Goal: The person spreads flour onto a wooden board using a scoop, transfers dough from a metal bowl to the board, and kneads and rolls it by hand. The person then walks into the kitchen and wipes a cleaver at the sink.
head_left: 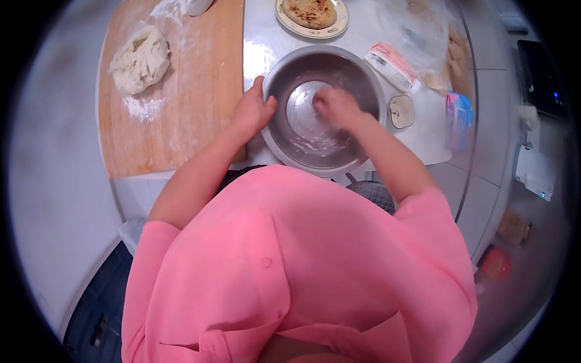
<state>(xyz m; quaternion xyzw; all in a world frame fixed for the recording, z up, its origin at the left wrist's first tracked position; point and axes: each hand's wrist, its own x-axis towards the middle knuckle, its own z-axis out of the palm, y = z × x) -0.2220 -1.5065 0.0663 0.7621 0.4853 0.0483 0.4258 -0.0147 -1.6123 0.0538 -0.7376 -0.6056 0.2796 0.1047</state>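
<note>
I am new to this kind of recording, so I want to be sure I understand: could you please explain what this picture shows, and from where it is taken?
There is no machine here, only a person's two bare hands. The one picture comes from a camera worn on the head, looking forward and down, so the wearer's pink shirt fills the lower part.

The left hand holds a metal bowl at its rim. The right hand is inside the bowl, blurred; I cannot tell whether it holds anything.

To the left, dough lies on a floured wooden board. Beyond the bowl, a browned flatbread rests on a plate.
</note>
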